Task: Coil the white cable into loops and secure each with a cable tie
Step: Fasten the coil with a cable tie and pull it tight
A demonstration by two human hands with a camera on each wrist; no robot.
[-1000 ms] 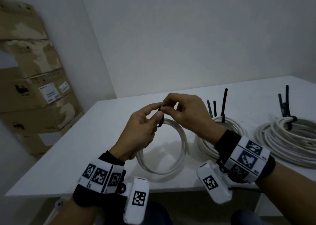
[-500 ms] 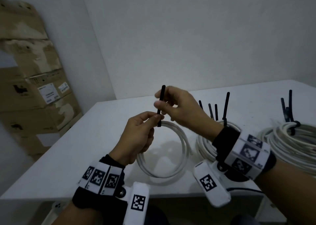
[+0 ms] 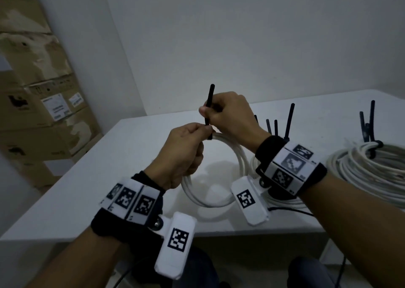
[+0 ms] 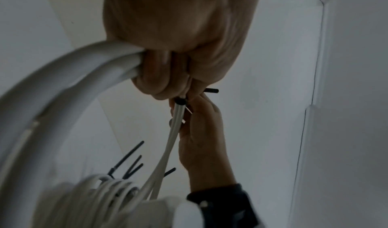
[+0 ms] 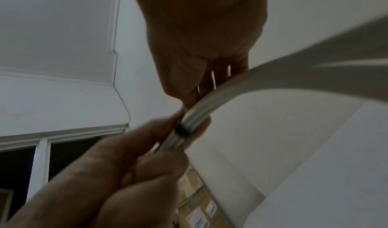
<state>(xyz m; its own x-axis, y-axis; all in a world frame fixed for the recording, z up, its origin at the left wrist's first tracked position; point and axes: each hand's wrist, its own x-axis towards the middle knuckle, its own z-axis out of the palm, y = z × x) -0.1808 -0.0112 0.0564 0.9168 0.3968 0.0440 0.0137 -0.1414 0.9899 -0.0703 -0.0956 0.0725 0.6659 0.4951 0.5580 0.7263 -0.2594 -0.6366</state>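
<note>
A small loop of white cable (image 3: 240,165) stands on edge above the white table (image 3: 105,178). My left hand (image 3: 184,149) grips the top of the loop, its fingers curled round the strands (image 4: 117,60). A black cable tie (image 3: 209,106) wraps the strands there, seen as a tight black band (image 5: 182,130) (image 4: 180,100). My right hand (image 3: 228,114) pinches the tie's tail, which points straight up above both hands.
Two tied white coils lie to the right, one behind my right wrist (image 3: 282,200) and a larger one (image 3: 368,169) at the edge, both with black tie tails sticking up. Stacked cardboard boxes (image 3: 39,95) stand left of the table. Walls close the back.
My right hand has drawn the tie's tail upward through its head, so more tail stands above the hands and the band sits tighter on the loop. The left hand has kept its hold.
</note>
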